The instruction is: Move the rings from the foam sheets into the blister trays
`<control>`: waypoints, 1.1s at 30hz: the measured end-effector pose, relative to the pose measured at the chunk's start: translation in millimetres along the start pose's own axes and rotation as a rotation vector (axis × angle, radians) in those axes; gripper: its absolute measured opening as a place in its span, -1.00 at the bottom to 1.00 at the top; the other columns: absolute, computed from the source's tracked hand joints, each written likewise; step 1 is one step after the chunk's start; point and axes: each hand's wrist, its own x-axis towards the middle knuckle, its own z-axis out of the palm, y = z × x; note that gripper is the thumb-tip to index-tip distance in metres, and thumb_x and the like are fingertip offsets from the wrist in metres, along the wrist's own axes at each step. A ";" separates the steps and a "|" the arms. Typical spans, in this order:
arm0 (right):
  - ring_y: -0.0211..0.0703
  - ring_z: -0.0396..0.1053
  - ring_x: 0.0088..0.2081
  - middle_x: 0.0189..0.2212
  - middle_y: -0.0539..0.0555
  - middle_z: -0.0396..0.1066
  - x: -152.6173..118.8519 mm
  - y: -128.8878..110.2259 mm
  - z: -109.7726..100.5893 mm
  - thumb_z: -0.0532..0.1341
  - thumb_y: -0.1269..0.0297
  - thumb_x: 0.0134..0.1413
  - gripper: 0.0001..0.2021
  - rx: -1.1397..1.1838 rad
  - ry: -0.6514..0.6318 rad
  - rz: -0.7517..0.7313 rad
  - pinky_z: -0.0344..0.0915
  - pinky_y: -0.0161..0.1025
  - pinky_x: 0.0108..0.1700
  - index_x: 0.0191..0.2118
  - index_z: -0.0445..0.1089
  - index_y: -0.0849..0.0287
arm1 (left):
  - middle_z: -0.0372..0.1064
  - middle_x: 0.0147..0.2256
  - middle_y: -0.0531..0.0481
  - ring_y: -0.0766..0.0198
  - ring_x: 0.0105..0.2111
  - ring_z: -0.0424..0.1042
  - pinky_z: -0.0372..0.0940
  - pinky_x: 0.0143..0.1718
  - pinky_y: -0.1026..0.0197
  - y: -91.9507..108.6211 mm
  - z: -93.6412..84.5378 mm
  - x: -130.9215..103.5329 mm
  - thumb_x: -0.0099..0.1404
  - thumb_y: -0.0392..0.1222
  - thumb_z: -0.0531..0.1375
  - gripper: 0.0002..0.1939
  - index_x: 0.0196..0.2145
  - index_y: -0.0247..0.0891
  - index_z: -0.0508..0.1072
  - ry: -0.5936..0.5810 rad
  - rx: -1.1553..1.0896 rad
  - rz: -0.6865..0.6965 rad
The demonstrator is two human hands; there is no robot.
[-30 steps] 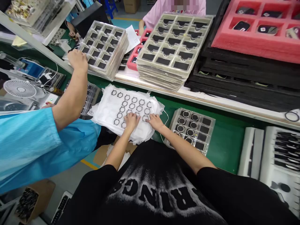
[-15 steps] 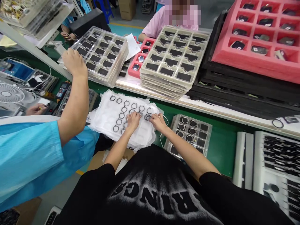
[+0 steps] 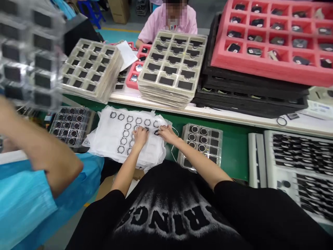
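Head view: "RING" is readable on the black shirt (image 3: 171, 208). The left hand (image 3: 141, 136) and right hand (image 3: 167, 134) have fingers bent at dark rings (image 3: 147, 122) laid on white sheets (image 3: 104, 139); their grip is unclear. Right of these, a clear tray (image 3: 203, 144) holds rings in some compartments.

We see a green table (image 3: 235, 152) carrying white sheets (image 3: 100, 139) laid with dark rings (image 3: 126, 133), a clear tray stack (image 3: 218, 143) to their right, and another stack (image 3: 69, 125) to their left.
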 end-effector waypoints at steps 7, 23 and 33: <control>-0.05 0.26 -0.15 -0.27 0.11 0.37 -174.2 3.8 25.2 0.08 0.20 0.44 -0.69 0.113 0.428 0.397 -0.04 -0.07 -0.01 -0.06 0.59 0.09 | 0.42 -0.09 -0.18 0.05 -0.03 0.33 -0.01 0.00 -0.03 57.2 14.7 -76.7 0.53 -0.04 0.10 -0.70 -0.12 -0.16 0.62 0.003 -0.204 0.263; -0.01 0.19 -0.15 -0.27 0.14 0.40 -361.5 39.5 54.2 0.08 0.43 0.34 -0.72 -0.135 0.261 0.589 -0.10 -0.04 0.01 -0.08 0.55 0.10 | 0.33 -0.10 -0.12 0.08 -0.04 0.20 -0.03 -0.04 0.02 182.3 68.8 -114.2 0.52 -0.04 0.12 -0.67 -0.30 -0.16 0.60 -0.325 -0.046 0.894; -0.08 0.21 -0.19 -0.33 0.09 0.34 -371.3 79.9 55.8 0.12 0.33 0.40 -0.72 0.076 0.140 0.376 -0.10 -0.11 -0.08 -0.19 0.61 0.11 | 0.29 -0.10 -0.11 0.07 -0.03 0.21 0.00 -0.01 0.01 193.2 54.3 -116.7 0.46 -0.21 0.15 -0.75 -0.31 -0.09 0.62 -0.378 -0.018 0.826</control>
